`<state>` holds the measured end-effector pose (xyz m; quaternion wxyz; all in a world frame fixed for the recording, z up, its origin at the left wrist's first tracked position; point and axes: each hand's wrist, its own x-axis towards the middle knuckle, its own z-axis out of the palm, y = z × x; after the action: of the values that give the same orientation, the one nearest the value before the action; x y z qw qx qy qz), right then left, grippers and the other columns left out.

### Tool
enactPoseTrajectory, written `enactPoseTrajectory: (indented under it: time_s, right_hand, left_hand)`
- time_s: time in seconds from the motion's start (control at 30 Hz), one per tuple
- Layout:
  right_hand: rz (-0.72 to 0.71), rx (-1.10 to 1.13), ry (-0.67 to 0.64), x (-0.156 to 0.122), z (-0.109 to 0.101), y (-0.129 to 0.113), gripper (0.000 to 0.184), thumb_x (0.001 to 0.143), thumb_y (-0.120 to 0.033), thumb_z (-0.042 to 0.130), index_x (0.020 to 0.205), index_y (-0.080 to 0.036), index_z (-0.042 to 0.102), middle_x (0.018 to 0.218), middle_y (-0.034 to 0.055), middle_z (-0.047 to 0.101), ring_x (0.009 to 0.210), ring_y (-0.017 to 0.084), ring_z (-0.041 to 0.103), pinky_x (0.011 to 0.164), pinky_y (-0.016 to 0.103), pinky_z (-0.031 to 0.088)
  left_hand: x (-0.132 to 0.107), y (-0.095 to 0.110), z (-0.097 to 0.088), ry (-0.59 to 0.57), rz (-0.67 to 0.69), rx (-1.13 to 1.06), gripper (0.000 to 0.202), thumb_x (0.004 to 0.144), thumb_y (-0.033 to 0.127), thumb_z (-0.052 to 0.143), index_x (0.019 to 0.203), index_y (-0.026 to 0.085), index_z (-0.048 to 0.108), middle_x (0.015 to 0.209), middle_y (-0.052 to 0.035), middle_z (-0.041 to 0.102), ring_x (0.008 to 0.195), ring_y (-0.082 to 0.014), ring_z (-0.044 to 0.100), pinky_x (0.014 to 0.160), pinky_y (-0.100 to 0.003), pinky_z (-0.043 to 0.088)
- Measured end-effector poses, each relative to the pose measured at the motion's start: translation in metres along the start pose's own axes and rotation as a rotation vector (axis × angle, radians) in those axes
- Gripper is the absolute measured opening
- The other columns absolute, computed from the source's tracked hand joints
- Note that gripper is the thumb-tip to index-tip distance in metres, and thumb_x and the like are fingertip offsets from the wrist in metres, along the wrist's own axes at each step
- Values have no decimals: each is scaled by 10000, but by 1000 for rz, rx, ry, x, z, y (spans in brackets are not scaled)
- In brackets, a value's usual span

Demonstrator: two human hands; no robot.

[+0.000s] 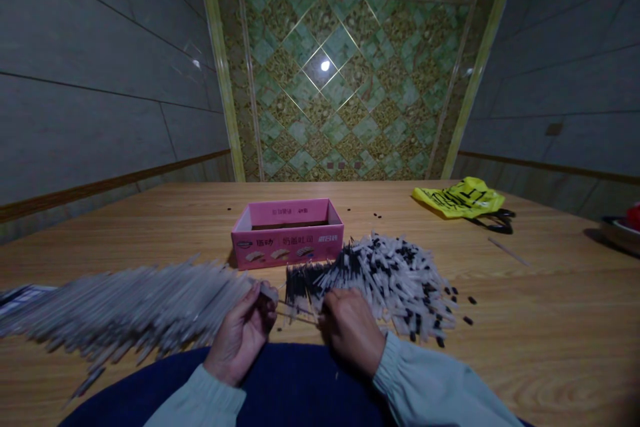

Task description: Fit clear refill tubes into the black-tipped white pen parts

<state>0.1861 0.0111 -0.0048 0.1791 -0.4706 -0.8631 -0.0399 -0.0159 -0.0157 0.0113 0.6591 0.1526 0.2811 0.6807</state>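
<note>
My left hand [245,333] is closed, thumb against fingers, around a small translucent plastic piece [270,291]. Thin pale sticks [300,315] run across the gap toward my right hand [350,327], whose fingers are curled together over their far end; its fingertips are hidden. Beside the left hand spreads a heap of long translucent tubes [145,303]. On the right lies a pile of short translucent tubes with black ends [395,277]. Between the hands and the box is a row of thin dark-tipped sticks [305,278].
A pink open cardboard box [287,248] stands behind the piles. Farther right lie a yellow plastic bag [460,199] with black straps, a lone tube [507,251] and several loose black caps [469,320]. A bowl-like container [620,233] sits at the right edge of the wooden table [550,360].
</note>
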Motion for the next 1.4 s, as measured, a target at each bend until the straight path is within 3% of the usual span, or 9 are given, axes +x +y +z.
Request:
enactPoseTrajectory:
  time_s: [0.17, 0.3, 0.4, 0.67, 0.93, 1.07, 1.27, 1.4]
  right_hand:
    - [275, 18, 66, 11, -2, 17, 144, 871, -276, 462, 872, -168, 557, 791, 66, 663, 745, 193, 606, 611, 277, 291]
    - [358, 48, 116, 15, -11, 39, 175, 885, -300, 459, 956, -176, 560, 843, 58, 682, 773, 185, 622, 603, 259, 306]
    - [404, 29, 132, 15, -21, 56, 173, 875, -302, 471, 919, -188, 593, 847, 48, 688, 779, 182, 626, 600, 251, 313]
    - [357, -45, -136, 7, -44, 74, 106, 728, -266, 616, 795, -225, 688, 801, 33, 703, 794, 199, 633, 575, 244, 312]
    - [446, -136, 56, 8, -39, 94, 223, 814, -155, 481, 912, -215, 672, 931, 54, 658, 875, 168, 596, 669, 224, 345]
    - [479, -171, 45, 10, -32, 106, 220, 808, -140, 484, 900, -199, 675, 908, 65, 652, 877, 181, 594, 671, 233, 349]
    - [465, -208, -1, 11, -21, 107, 190, 811, -311, 545, 865, -196, 686, 901, 93, 655, 870, 220, 597, 659, 259, 363]
    - [425, -215, -33, 15, -19, 103, 169, 783, -273, 570, 848, -180, 695, 896, 103, 658, 882, 219, 597, 702, 261, 370]
  left_hand:
    - [-2, 0, 2, 1, -2, 14, 139, 847, 77, 458, 804, 105, 588, 690, -38, 622, 526, -90, 589, 447, -181, 503]
    - [-3, -1, 5, 16, -6, 23, 157, 851, 70, 445, 783, 108, 581, 665, -30, 608, 515, -82, 581, 447, -175, 500]
    - [-2, -1, 6, 18, -13, 33, 159, 850, 68, 444, 780, 105, 582, 663, -31, 603, 511, -81, 575, 441, -171, 495]
    - [-1, -2, 4, 21, -22, 73, 158, 837, 56, 458, 771, 99, 595, 680, -44, 609, 513, -83, 575, 443, -172, 503]
    - [-2, -2, 3, 14, -23, 94, 175, 833, 52, 462, 749, 95, 610, 663, -42, 611, 504, -79, 571, 440, -167, 507]
    - [-3, -2, 4, 24, -22, 89, 182, 834, 43, 454, 752, 90, 610, 662, -42, 613, 504, -80, 576, 440, -168, 507]
    - [-2, -3, 4, 23, -21, 93, 191, 835, 39, 449, 750, 93, 611, 659, -46, 623, 502, -86, 585, 441, -175, 512]
    - [-2, -3, 5, 28, -25, 96, 187, 835, 47, 454, 745, 98, 609, 653, -42, 621, 495, -83, 578, 441, -174, 511]
